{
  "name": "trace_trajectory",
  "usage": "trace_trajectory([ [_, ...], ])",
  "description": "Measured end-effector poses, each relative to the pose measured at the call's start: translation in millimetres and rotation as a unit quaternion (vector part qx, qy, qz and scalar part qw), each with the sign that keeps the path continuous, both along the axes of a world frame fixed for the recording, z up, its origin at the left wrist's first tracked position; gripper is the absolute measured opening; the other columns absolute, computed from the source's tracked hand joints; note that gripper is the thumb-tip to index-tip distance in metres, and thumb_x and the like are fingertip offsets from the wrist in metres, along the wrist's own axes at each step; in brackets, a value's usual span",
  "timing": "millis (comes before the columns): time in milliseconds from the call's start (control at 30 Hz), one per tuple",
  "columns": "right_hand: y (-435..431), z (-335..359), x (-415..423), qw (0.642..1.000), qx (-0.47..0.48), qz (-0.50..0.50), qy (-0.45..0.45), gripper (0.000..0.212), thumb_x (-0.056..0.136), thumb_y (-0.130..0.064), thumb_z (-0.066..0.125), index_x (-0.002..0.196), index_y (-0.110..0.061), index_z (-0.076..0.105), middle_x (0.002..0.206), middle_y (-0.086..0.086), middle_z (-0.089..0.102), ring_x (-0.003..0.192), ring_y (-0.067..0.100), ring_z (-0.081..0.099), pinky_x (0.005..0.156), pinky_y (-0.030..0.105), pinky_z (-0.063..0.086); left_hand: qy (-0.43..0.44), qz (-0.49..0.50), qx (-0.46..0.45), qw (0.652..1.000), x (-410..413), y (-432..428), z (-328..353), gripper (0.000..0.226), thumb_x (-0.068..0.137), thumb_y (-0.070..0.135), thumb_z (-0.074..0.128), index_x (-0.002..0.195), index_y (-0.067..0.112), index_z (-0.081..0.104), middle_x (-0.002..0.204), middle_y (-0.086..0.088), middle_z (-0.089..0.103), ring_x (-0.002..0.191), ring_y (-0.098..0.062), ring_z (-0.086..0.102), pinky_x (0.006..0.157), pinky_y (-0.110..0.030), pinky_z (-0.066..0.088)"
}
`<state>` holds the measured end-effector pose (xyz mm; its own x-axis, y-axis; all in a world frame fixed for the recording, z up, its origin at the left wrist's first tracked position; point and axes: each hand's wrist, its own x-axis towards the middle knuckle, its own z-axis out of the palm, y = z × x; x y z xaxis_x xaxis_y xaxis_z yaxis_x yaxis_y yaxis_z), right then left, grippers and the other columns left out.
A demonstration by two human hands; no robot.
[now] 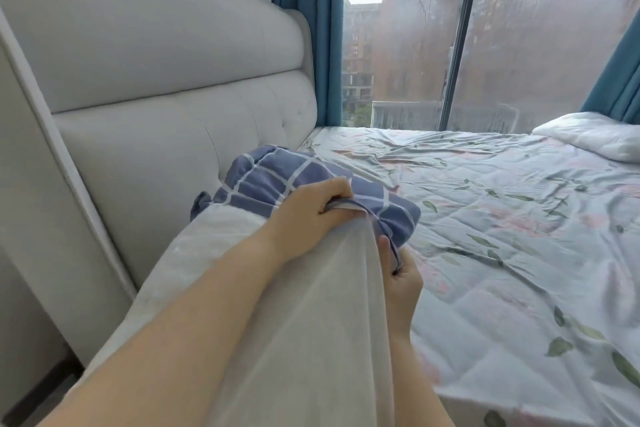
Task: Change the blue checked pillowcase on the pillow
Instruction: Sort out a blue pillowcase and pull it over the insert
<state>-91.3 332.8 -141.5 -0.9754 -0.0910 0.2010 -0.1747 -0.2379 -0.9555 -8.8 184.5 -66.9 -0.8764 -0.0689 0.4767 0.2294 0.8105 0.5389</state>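
We observe two bare hands, each joined to a bare forearm. The left hand (311, 215) and left forearm (194, 315) are uncovered along their whole visible length, to the lower frame edge. The right hand (403, 288) and right forearm (422, 374) are uncovered in the same way.

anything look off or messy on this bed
Only the blue checked pillowcase: it is bunched at the far end of the pillow, leaving most of it bare, with the left hand and right hand gripping its edge. The floral sheet is creased. Nothing looks damaged.
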Motion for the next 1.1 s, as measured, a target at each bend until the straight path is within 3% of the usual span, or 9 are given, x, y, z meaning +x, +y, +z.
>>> trace_trajectory([
  [100,-24.5,-48.7,34.8,0.997,0.020,0.057,0.038,0.058,0.078,-0.058,0.058,0.062,-0.008,0.033,0.056,-0.012,0.030,0.052,0.004,0.026,0.049,0.020,0.025,-0.171,0.078,-0.053,0.981,4.1,-24.4,-37.0,0.023,0.087,0.041,0.068,0.083,0.020,0.061,0.080,0.007,0.063,0.079,-0.013,0.059,0.077,-0.031,0.046],
  [233,-25.4,-72.2,9.4,0.988,0.081,0.120,0.051,0.074,0.079,-0.076,0.047,0.067,-0.003,0.044,0.062,0.002,0.042,0.060,0.014,0.041,0.060,0.036,0.036,-0.352,0.114,0.000,0.929,11.4,-29.0,-83.0,0.027,0.080,0.034,0.070,0.105,0.028,0.063,0.101,0.010,0.064,0.092,-0.006,0.061,0.084,-0.024,0.051],
  [333,-30.3,-70.6,6.6,0.986,0.003,0.165,0.006,0.061,0.098,-0.057,0.042,0.085,-0.006,0.072,0.083,0.009,0.073,0.080,0.023,0.069,0.074,0.038,0.054,-0.271,0.099,0.114,0.951,-4.4,-24.7,-74.6,0.038,0.081,0.046,0.073,0.115,0.032,0.062,0.110,0.015,0.063,0.100,0.002,0.059,0.089,-0.022,0.049],
  [400,-32.2,-63.4,-1.5,0.980,-0.050,0.187,-0.049,0.057,0.104,-0.045,0.038,0.074,-0.014,0.075,0.078,0.005,0.074,0.073,0.014,0.069,0.068,0.025,0.052,-0.251,0.074,0.093,0.961,-16.0,-19.0,-58.4,0.051,0.077,0.059,0.072,0.120,0.035,0.062,0.112,0.021,0.058,0.100,0.008,0.053,0.083,-0.014,0.043],
  [533,-41.5,-63.2,-8.0,0.970,-0.109,0.194,-0.094,0.061,0.076,-0.073,0.058,0.069,-0.012,0.064,0.078,0.016,0.054,0.076,0.026,0.047,0.075,0.039,0.037,-0.162,0.055,0.008,0.985,-26.7,-21.2,-79.0,0.034,0.067,0.045,0.086,0.095,0.031,0.074,0.100,0.014,0.056,0.097,-0.002,0.054,0.084,-0.017,0.041],
  [767,-31.3,-72.6,-13.0,0.971,-0.077,0.212,-0.077,0.016,0.098,-0.011,0.053,0.100,-0.008,0.069,0.092,0.003,0.070,0.085,0.016,0.060,0.068,0.033,0.045,-0.021,0.046,0.138,0.989,-24.3,-48.7,-114.9,0.033,0.070,0.032,0.082,0.067,0.006,0.061,0.075,0.000,0.051,0.068,-0.005,0.048,0.065,-0.018,0.037],
  [833,-33.3,-80.1,-14.7,0.982,-0.034,0.162,-0.087,0.027,0.103,-0.020,0.046,0.093,-0.012,0.069,0.084,-0.003,0.072,0.086,0.015,0.064,0.067,0.029,0.051,-0.016,0.042,0.159,0.986,-20.0,-52.8,-116.1,0.031,0.073,0.027,0.084,0.067,0.007,0.061,0.074,-0.002,0.051,0.069,-0.006,0.047,0.066,-0.018,0.036],
  [933,-41.2,-83.6,-4.0,0.980,0.009,0.156,-0.121,0.058,0.099,-0.059,0.037,0.080,-0.017,0.073,0.089,0.011,0.074,0.089,0.025,0.068,0.086,0.044,0.053,-0.031,0.034,0.181,0.982,-12.0,-54.0,-122.0,0.026,0.075,0.022,0.083,0.065,0.013,0.060,0.073,0.000,0.053,0.069,-0.007,0.048,0.067,-0.017,0.037],
  [1100,-58.8,-92.5,12.8,0.989,0.075,0.097,-0.084,0.086,0.071,-0.091,0.026,0.101,-0.025,0.071,0.111,0.003,0.068,0.111,0.021,0.060,0.105,0.049,0.041,-0.034,0.036,0.257,0.965,-9.2,-48.9,-115.9,0.028,0.074,0.031,0.080,0.062,0.019,0.058,0.063,0.008,0.047,0.063,-0.007,0.042,0.060,-0.020,0.034],
])
